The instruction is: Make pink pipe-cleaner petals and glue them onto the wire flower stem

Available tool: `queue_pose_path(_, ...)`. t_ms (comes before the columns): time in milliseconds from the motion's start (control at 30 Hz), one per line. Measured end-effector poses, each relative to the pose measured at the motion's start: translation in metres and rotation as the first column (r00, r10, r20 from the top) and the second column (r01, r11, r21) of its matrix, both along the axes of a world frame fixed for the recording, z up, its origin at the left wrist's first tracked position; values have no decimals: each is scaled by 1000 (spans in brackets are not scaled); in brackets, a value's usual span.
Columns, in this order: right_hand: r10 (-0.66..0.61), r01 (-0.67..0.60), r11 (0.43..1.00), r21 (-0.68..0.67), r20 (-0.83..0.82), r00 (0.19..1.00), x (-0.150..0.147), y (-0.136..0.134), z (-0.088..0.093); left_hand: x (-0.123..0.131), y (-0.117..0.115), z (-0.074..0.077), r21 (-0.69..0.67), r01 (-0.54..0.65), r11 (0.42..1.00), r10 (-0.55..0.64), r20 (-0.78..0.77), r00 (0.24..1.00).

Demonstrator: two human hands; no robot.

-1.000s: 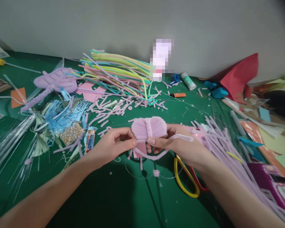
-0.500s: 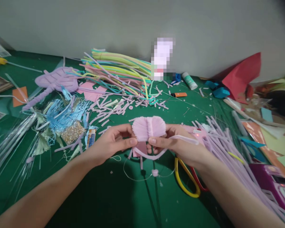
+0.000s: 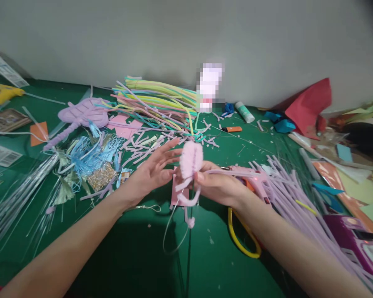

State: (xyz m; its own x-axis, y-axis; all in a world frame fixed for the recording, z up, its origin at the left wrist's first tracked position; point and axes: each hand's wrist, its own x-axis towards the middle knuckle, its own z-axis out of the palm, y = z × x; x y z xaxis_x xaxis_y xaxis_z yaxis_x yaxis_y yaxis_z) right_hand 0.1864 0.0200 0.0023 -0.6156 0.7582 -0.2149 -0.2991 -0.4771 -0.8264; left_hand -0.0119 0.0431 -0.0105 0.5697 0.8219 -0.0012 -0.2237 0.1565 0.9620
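A fuzzy pale-pink pipe cleaner shape [image 3: 192,159] stands upright over the middle of the table, turned partly edge-on. Its base is pinched in my right hand [image 3: 220,185], with the thumb in front. A loose pipe cleaner end curls below it, and another runs back over my right hand. Just left of the shape, my left hand [image 3: 152,171] has its fingers apart and nothing in them; whether a fingertip touches the shape I cannot tell. Under the hands hang a thin wire loop [image 3: 164,240] and a small pink knot [image 3: 191,222]. A pink paper piece [image 3: 175,191] is partly hidden behind.
A pink glue gun [image 3: 261,186] and yellow-handled scissors [image 3: 236,236] lie by my right forearm, beside lilac pipe cleaners [image 3: 294,198]. Coloured pipe cleaners [image 3: 158,97], cut scraps and a lilac winged shape [image 3: 85,112] lie behind. Blue tassels [image 3: 93,153] are left, a purple device [image 3: 354,244] right.
My left hand has let go of the pipe cleaner shape and opened. My right hand has turned the shape from facing me to nearly edge-on. The view has shifted slightly.
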Motion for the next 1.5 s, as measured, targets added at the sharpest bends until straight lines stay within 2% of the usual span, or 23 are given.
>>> queue_pose_path(100, 155, -155, 987, -37, 7, 988, -21, 5, -8, -3, 4, 8, 97, 42, 994, -38, -47, 998)
queue_pose_path(200, 190, -190, 981, -41, 7, 982, -38, 4, -10, -12, 10, 16, 152, 44, 987, -38, -42, 998)
queue_pose_path(267, 116, -114, 991, -63, 33, 993, -42, -2, -9, -19, 13, 20, 125, -25, 992, 28, -23, 999)
queue_pose_path(333, -47, 55, 994, -92, 91, 995, -38, -11, -7, -24, 15, 23, 91, -121, 989, 124, -31, 992)
queue_pose_path(400, -206, 223, 970, -95, 160, 965, -29, -21, -4, -26, 14, 26, 64, -189, 980, 192, -57, 980)
queue_pose_path(467, -299, 323, 942, -95, 204, 932, -17, -29, 2, -25, 11, 30, 39, -198, 979, 201, -115, 973)
queue_pose_path(533, -322, 348, 932, -99, 208, 923, -7, -35, 8, -20, 8, 33, 18, -190, 982, 190, -192, 963)
queue_pose_path(600, -297, 313, 949, -36, 231, 927, -1, -40, 15, -13, 4, 35, -4, -219, 976, 212, -239, 948)
queue_pose_path(667, -284, 277, 959, 66, 311, 907, -1, -43, 20, -6, 0, 35, -31, -266, 963, 251, -247, 936)
queue_pose_path(800, -354, 296, 935, 197, 421, 835, -5, -38, 19, 0, -3, 30, -68, -297, 952, 275, -224, 935)
queue_pose_path(867, -374, 298, 925, 235, 436, 818, -4, -32, 16, -1, -3, 27, -51, -293, 955, 273, -236, 933)
queue_pose_path(967, -368, 270, 926, 264, 473, 800, 1, -23, 14, -6, -2, 24, 39, -252, 967, 249, -355, 901)
queue_pose_path(1067, -339, 238, 937, 254, 508, 792, 5, -21, 11, -9, -1, 21, 124, -160, 979, 201, -516, 833)
queue_pose_path(1200, -304, 233, 952, 199, 505, 808, 7, -25, 5, -5, -2, 17, 158, -141, 977, 211, -653, 728)
queue_pose_path(1267, -307, 240, 951, 194, 507, 805, 7, -29, 3, -3, -4, 15, 119, -113, 986, 164, -666, 728)
queue_pose_path(1367, -337, 243, 940, 238, 557, 759, 8, -33, 1, -2, -7, 8, 83, -39, 996, 84, -643, 761)
queue_pose_path(1500, -397, 216, 910, 353, 600, 695, 8, -36, -1, -5, -10, 1, 148, -14, 989, 110, -667, 737)
